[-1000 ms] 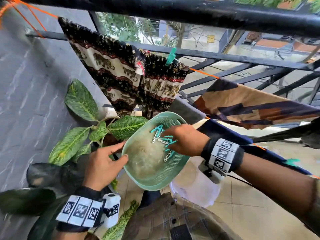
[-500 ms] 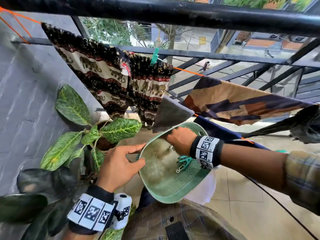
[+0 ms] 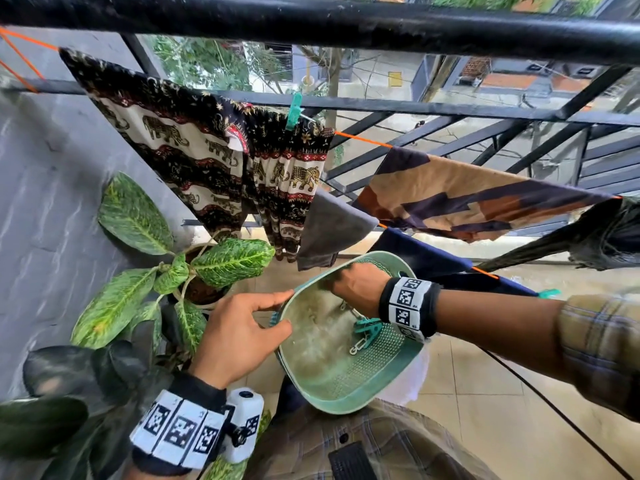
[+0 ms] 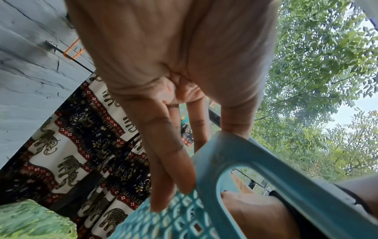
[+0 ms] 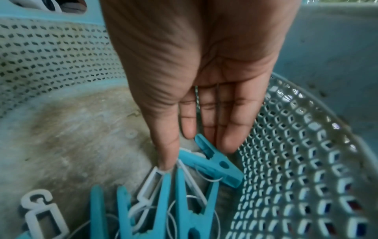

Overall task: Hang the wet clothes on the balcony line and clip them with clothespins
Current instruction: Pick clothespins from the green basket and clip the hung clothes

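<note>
My left hand [image 3: 287, 311] grips the near-left rim of a green mesh basket [image 3: 346, 393], thumb inside and fingers under the mesh; the left wrist view shows that left hand [image 4: 202, 161] pinching the basket's rim [image 4: 266, 174]. My right hand [image 3: 356, 289] reaches into the tilted basket. In the right wrist view the right hand [image 5: 194, 155] has straight fingers, its tips touching a teal clothespin [image 5: 216, 163] among several pins. An elephant-print cloth [image 3: 207, 150] hangs on the orange line [image 3: 360, 139], held by a teal clothespin [image 3: 293, 110]. A brown and purple cloth [image 3: 467, 195] hangs further right.
A grey cloth [image 3: 329, 230] and a navy cloth [image 3: 415, 258] hang on a lower line with a teal pin [image 3: 549, 293]. The black railing [image 3: 346, 22] runs overhead. A potted plant [image 3: 221, 261] stands by the grey wall [image 3: 41, 202] on the left. Tiled floor [image 3: 485, 410] lies below.
The basket has tipped up toward me and the clothespins have slid to its lower side. My right hand has turned its fingers down toward them. The left hand still holds the rim.
</note>
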`<state>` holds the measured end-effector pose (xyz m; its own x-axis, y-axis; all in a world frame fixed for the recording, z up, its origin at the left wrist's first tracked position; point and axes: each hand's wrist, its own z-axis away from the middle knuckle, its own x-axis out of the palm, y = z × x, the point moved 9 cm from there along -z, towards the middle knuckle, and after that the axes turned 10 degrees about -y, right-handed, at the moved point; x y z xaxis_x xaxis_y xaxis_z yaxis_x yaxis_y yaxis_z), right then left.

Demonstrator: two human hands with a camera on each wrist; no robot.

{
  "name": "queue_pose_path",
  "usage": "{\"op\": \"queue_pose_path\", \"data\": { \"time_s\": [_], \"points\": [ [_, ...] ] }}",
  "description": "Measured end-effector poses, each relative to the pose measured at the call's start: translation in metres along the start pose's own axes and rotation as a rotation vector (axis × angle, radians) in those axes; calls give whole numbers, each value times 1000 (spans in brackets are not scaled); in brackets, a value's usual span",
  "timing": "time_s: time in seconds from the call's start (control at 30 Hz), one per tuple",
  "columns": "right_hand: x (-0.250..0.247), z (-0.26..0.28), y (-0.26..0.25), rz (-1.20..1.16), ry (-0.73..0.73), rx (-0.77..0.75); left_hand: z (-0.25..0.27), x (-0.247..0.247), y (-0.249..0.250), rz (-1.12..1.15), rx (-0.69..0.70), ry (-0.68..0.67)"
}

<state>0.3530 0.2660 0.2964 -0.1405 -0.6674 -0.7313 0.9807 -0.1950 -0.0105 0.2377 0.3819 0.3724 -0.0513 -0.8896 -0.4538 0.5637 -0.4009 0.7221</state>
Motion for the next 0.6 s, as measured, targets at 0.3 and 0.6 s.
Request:
{"op": "queue_pose_path", "data": {
  "time_s": [0.3, 0.6],
  "points": [
    [1, 4, 2, 14, -57, 43, -9, 4, -16, 101, -45, -6],
    [4, 8, 20, -44, -109, 121, -9, 4, -13, 166, -5, -35]
  ]
}}
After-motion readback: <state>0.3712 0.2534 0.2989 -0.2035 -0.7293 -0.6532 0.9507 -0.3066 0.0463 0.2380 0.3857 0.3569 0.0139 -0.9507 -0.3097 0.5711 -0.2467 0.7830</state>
